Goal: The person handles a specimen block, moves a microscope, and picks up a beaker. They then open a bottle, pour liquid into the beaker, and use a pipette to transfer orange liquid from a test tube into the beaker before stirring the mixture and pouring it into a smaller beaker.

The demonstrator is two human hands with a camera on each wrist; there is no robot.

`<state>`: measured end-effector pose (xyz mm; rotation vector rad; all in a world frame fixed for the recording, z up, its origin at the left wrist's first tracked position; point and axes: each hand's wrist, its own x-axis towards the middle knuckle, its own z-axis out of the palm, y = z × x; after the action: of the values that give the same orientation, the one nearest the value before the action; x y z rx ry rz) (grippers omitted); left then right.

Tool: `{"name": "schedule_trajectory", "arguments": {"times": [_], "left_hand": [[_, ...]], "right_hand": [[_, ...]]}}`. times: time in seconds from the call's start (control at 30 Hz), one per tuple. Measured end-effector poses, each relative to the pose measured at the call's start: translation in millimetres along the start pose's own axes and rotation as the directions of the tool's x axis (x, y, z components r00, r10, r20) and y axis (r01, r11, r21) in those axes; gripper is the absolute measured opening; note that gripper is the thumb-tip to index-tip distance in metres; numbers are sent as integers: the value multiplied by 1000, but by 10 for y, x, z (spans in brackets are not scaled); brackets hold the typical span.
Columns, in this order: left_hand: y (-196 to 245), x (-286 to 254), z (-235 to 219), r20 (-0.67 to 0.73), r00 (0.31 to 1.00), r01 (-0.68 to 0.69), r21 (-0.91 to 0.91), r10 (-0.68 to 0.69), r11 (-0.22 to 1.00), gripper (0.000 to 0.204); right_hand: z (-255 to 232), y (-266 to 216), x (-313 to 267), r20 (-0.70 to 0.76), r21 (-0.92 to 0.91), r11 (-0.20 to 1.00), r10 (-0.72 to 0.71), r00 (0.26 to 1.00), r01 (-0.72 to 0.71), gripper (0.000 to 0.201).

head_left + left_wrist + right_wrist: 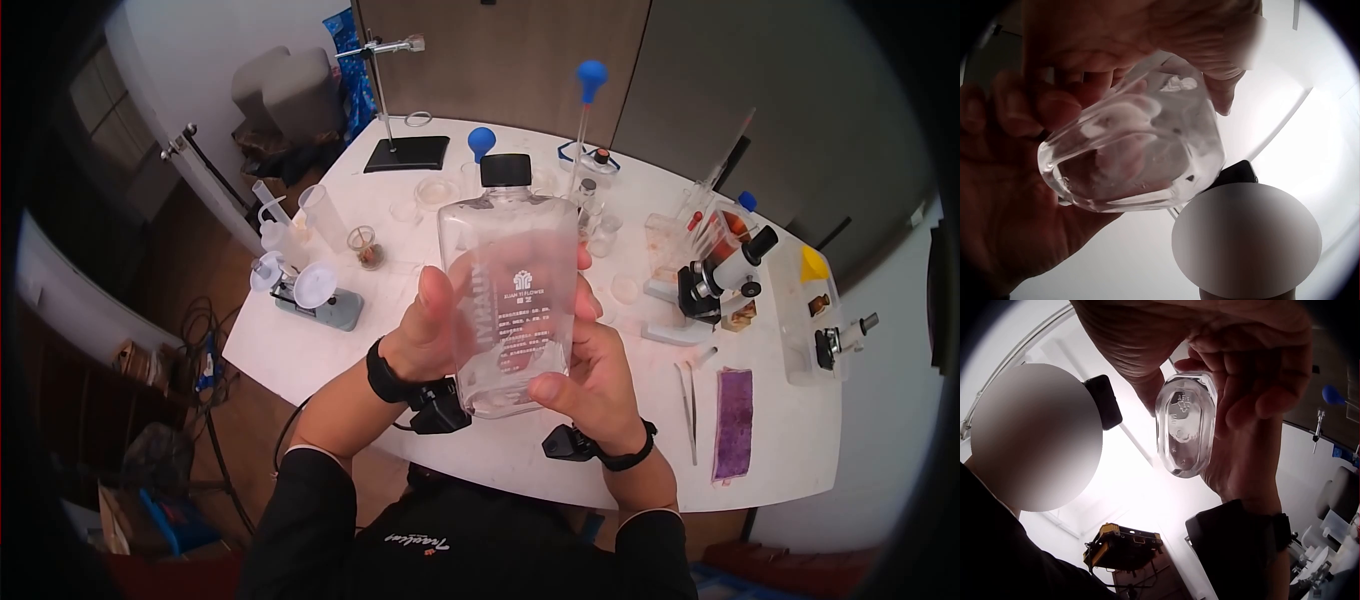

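A clear flat bottle (515,330) with a black cap (506,170) and white printing is held upright above the table's near side. The left hand (420,325) grips its left side, the thumb along the edge and the fingers behind. From the right, the right hand (590,375) holds the lower part, thumb on the front near the base, fingers behind it. Both wrist views look up at the bottle's base, in the left wrist view (1129,169) and the right wrist view (1185,431). Fingers behind the bottle show only blurrily through it.
On the white table (400,365), a balance (320,300), beakers and a stand (405,153) are at the left. Droppers with blue bulbs (592,78) stand at the back. A microscope (720,280), tweezers (690,410), a purple cloth (733,425) and a clear bin (800,350) are at the right.
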<state>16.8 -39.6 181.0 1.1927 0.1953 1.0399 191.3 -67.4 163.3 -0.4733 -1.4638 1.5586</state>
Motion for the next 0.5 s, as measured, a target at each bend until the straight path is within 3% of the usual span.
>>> {"name": "schedule_trajectory", "arguments": {"times": [0.13, 0.5], "left_hand": [[80, 8, 98, -147, 987, 64, 2, -63, 998, 137], [87, 3, 24, -148, 988, 48, -17, -50, 999, 137]], "right_hand": [[-11, 35, 2, 63, -11, 1000, 26, 998, -26, 41], [47, -36, 24, 155, -71, 993, 100, 983, -90, 44]]}}
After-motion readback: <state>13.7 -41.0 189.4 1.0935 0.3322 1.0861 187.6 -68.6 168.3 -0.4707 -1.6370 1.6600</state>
